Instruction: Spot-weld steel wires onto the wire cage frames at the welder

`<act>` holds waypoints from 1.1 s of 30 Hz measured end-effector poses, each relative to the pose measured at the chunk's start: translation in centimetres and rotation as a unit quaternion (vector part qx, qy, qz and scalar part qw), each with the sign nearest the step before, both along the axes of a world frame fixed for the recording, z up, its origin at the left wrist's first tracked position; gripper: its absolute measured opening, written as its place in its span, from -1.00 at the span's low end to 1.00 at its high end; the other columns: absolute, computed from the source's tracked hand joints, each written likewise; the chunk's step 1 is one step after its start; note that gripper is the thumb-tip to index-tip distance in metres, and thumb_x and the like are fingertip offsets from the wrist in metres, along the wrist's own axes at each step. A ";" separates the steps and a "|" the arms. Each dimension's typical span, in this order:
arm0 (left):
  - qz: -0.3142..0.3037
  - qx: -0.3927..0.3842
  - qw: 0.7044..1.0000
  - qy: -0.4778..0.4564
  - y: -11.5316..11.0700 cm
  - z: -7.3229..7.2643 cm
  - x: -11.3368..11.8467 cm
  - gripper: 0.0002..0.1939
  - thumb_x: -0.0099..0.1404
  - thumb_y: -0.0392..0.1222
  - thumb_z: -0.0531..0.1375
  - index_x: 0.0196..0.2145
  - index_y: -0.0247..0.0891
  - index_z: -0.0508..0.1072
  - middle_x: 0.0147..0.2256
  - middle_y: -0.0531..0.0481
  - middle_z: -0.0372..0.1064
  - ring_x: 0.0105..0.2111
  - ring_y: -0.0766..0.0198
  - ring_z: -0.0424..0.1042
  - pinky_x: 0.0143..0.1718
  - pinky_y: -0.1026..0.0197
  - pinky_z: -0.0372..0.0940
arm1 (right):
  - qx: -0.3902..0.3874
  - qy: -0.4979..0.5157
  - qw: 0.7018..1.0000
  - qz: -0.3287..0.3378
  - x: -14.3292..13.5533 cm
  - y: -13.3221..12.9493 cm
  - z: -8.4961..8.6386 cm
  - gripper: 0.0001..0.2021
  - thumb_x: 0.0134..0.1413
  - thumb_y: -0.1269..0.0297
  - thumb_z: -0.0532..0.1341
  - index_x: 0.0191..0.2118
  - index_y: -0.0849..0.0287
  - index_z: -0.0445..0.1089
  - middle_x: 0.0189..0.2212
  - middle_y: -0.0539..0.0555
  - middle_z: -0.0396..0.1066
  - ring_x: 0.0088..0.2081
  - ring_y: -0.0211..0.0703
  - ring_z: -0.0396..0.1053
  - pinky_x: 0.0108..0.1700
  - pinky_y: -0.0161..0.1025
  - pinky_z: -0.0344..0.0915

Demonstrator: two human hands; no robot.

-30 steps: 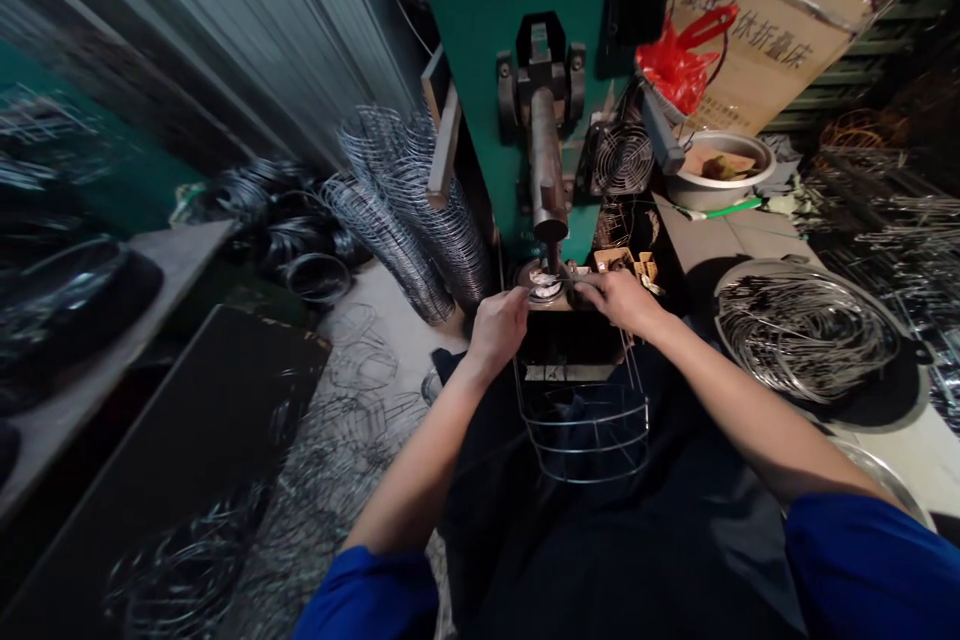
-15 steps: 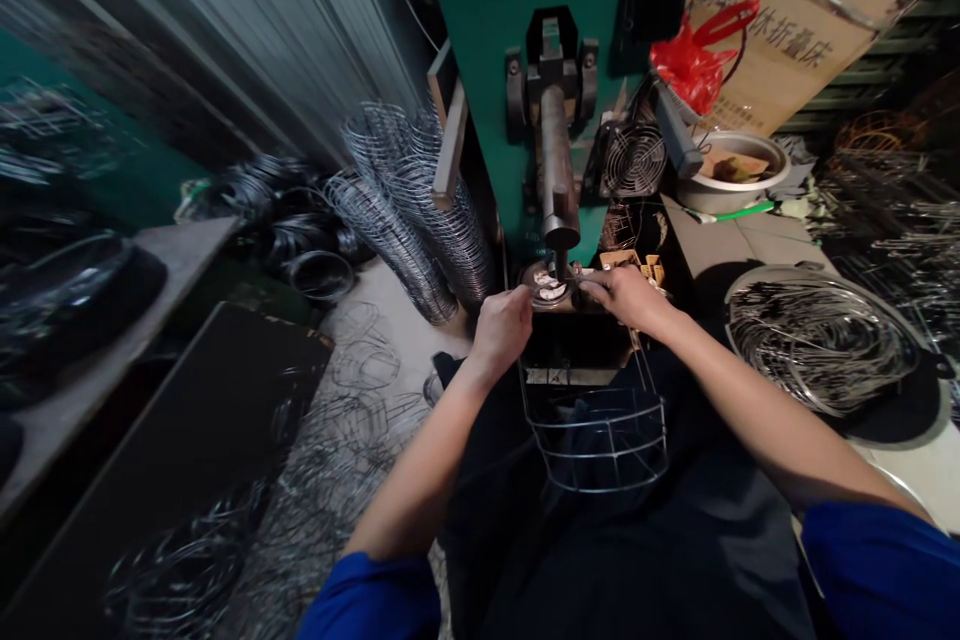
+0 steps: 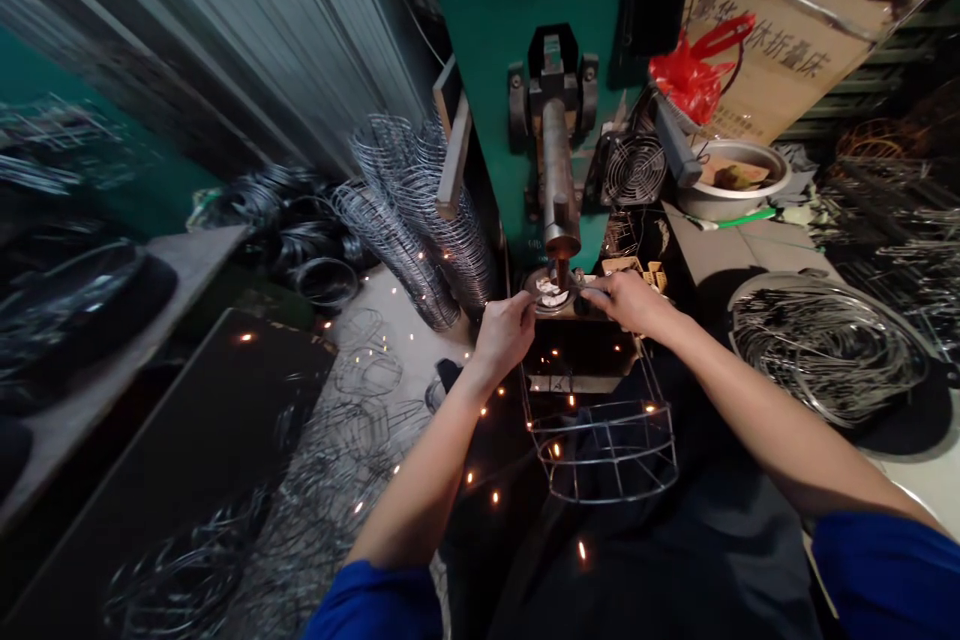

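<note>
A wire basket frame (image 3: 616,460) hangs toward my lap, its long side wires running up to my hands at the spot welder (image 3: 561,185). My left hand (image 3: 506,335) is closed in a pinch on the frame's upper left end, beside the welder's lower electrode. On the other side my right hand (image 3: 628,302) pinches the right end between thumb and fingers. Between the hands, the welder's upper electrode tip (image 3: 561,272) meets the work over a round plate (image 3: 553,294) with whitish pieces on it. The exact wire contact is too small to make out.
Orange sparks (image 3: 556,450) fly over my lap and the floor. Stacked wire rings (image 3: 409,220) stand left of the welder. At right are a round tray of wire pieces (image 3: 832,345), a metal bowl (image 3: 739,200) and a small fan (image 3: 634,168). Loose wire parts litter the left floor.
Sparks have burst out from the electrode and scattered downward and left. The whole view has shifted slightly; both hands keep their hold on the wire frame.
</note>
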State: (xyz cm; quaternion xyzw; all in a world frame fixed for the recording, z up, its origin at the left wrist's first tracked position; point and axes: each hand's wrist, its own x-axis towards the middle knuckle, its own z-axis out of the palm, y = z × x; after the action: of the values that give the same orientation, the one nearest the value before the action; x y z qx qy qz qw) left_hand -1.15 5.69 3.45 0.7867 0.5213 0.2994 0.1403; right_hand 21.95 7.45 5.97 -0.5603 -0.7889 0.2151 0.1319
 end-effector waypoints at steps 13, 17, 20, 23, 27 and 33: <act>0.001 -0.090 0.995 0.042 1.3 2.2 -0.3 -0.76 0.24 -0.31 0.14 -0.58 -0.25 0.41 -0.59 -0.01 0.36 -0.55 0.28 0.30 -0.45 0.24 0.02 | -0.175 0.075 0.981 -0.026 0.3 1.1 0.7 -0.65 0.23 0.03 0.16 -0.42 0.21 0.42 -0.71 -0.06 0.31 -0.77 -0.36 0.24 -0.67 -0.42 0.12; -0.002 -0.091 0.995 0.025 1.1 2.1 -0.2 -0.79 0.24 -0.34 0.14 -0.53 -0.26 0.47 -0.57 -0.01 0.38 -0.54 0.28 0.31 -0.45 0.25 0.04 | -0.188 0.103 0.976 -0.032 1.2 0.7 0.4 -0.62 0.17 -0.04 0.20 -0.41 0.21 0.41 -0.62 0.01 0.42 -0.71 -0.33 0.32 -0.68 -0.42 0.13; -0.004 -0.089 0.996 0.010 1.1 1.8 0.0 -0.80 0.23 -0.35 0.14 -0.52 -0.27 0.49 -0.58 0.00 0.38 -0.55 0.29 0.30 -0.45 0.26 0.05 | -0.201 0.140 0.969 -0.041 1.9 0.1 0.2 -0.66 0.15 -0.02 0.20 -0.35 0.21 0.42 -0.54 0.05 0.48 -0.63 -0.29 0.39 -0.68 -0.42 0.15; 0.004 -0.094 0.995 -0.022 1.2 1.7 0.1 -0.80 0.23 -0.32 0.16 -0.51 -0.28 0.51 -0.58 0.01 0.38 -0.52 0.29 0.32 -0.44 0.28 0.09 | -0.172 0.167 0.970 -0.050 2.0 -0.9 -0.1 -0.64 0.19 0.00 0.14 -0.42 0.21 0.38 -0.58 0.03 0.45 -0.66 -0.30 0.35 -0.66 -0.40 0.19; 0.010 -0.112 0.990 -0.089 -0.8 0.9 -0.7 -0.75 0.32 -0.15 0.13 -0.31 -0.31 0.57 -0.45 -0.03 0.47 -0.41 0.27 0.40 -0.36 0.30 0.21 | -0.088 0.182 0.977 -0.062 2.2 -3.7 -0.8 -0.61 0.27 0.03 0.06 -0.40 0.23 0.42 -0.62 0.01 0.41 -0.68 -0.29 0.32 -0.59 -0.36 0.26; 0.038 -0.416 0.737 -0.531 -12.0 -3.8 -0.9 -0.28 0.21 0.29 0.20 0.20 -0.12 0.23 -0.05 -0.19 0.44 -0.22 0.15 0.51 -0.30 0.18 0.37 | 0.213 0.176 0.952 -0.134 3.1 -10.8 -0.7 -0.63 0.32 0.12 0.06 -0.01 0.23 0.49 -0.11 0.20 0.53 -0.09 -0.02 0.50 0.03 -0.15 0.38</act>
State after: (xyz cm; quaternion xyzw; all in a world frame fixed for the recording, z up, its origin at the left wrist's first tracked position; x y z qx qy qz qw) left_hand -2.01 -6.30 -0.32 0.3429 0.4637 0.4274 0.6962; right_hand 25.00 -3.33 5.24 -0.5729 -0.6984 0.1181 0.4123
